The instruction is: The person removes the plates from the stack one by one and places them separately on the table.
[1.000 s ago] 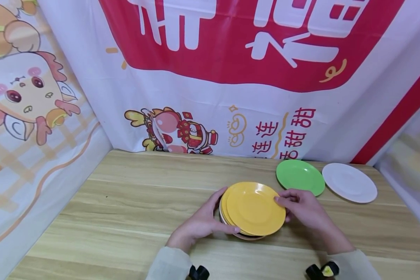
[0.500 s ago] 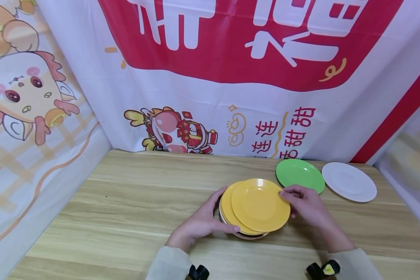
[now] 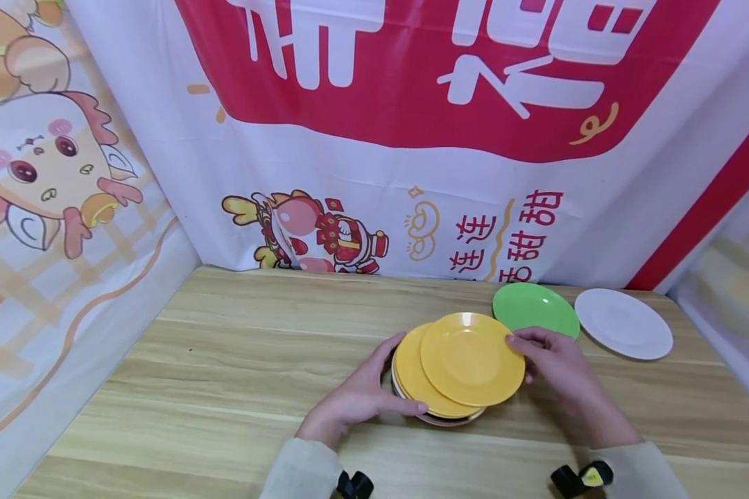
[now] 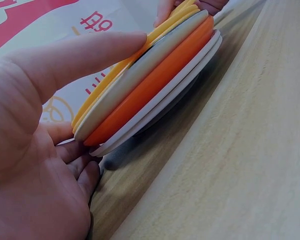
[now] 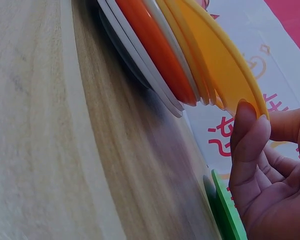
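Plate (image 3: 472,359), round, glossy yellow, plastic-looking, tilted over multicoloured round-plate stack (image 4: 155,82) on wood-grain bench (image 3: 225,360); right-hand grip (image 3: 557,360) pinches rim (image 5: 257,85), left-hand grip (image 3: 369,389) curls round stack. Probably light, stiff, slippery (rim's the best hold).

- Table (image 3: 225,346): pale wood with streaky grain, softly lit.
- Back cloth (image 3: 324,159): white, creased, with a red panel (image 3: 412,111), white lettering (image 3: 343,59), a sideways figure (image 3: 299,229) and a red stripe (image 3: 722,194).
- Left cloth (image 3: 118,277): white, with orange checks and a cartoon creature (image 3: 50,156).
- Right cloth (image 3: 739,277): pale, blurred.
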{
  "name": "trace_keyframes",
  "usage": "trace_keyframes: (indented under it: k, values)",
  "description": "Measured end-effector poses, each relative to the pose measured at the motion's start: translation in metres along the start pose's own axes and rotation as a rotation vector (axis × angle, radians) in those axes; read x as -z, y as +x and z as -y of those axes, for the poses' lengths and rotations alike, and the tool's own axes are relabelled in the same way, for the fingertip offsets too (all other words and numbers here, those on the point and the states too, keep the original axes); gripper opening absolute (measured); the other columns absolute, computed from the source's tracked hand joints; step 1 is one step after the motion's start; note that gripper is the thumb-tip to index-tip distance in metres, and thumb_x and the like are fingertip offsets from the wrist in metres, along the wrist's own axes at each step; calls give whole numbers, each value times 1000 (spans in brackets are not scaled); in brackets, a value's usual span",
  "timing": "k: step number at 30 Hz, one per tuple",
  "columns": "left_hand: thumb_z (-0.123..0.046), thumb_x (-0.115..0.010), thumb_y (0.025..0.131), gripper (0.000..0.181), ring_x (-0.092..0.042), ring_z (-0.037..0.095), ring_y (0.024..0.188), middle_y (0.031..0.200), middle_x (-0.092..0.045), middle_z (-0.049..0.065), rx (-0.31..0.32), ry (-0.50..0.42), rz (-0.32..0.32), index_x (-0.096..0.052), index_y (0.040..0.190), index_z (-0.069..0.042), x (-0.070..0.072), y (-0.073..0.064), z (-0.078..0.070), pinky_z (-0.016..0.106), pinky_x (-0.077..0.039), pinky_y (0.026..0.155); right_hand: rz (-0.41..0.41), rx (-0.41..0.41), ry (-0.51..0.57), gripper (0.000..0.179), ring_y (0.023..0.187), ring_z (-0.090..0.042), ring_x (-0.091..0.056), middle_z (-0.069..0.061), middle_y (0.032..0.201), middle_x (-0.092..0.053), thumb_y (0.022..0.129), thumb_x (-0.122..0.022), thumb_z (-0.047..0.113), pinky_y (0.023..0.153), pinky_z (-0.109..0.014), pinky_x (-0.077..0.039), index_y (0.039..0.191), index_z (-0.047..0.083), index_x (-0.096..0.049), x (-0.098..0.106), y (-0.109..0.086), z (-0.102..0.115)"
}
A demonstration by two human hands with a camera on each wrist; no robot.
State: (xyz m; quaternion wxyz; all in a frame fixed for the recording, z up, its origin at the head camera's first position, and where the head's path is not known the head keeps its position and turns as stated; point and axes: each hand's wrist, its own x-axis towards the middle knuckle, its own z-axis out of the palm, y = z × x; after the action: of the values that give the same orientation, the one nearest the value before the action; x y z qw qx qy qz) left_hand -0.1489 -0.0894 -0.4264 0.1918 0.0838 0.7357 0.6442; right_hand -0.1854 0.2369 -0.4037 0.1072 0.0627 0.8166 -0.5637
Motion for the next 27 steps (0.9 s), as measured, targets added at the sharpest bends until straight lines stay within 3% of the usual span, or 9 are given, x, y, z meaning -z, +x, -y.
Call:
trace_keyframes:
  k: [14,27]
  values:
    - [-13,-100,73,121,-19,30,167,176,-32,2,-21,-7,23,-30,170,-24,0,-1,0,63,-4,136,12,-40,31,56,77,-10,-62,7,99,-72,107,-67,37,64,-25,-57,146,-3,-57,2,1,-2]
    - [-8,-102,66,132,-16,30,167,178,-29,2,-14,15,18,-25,172,-24,0,-1,0,62,-4,136,14,-17,66,59,78,-8,-62,8,96,-70,107,-68,35,66,-24,-58,146,-6,-55,6,1,-3]
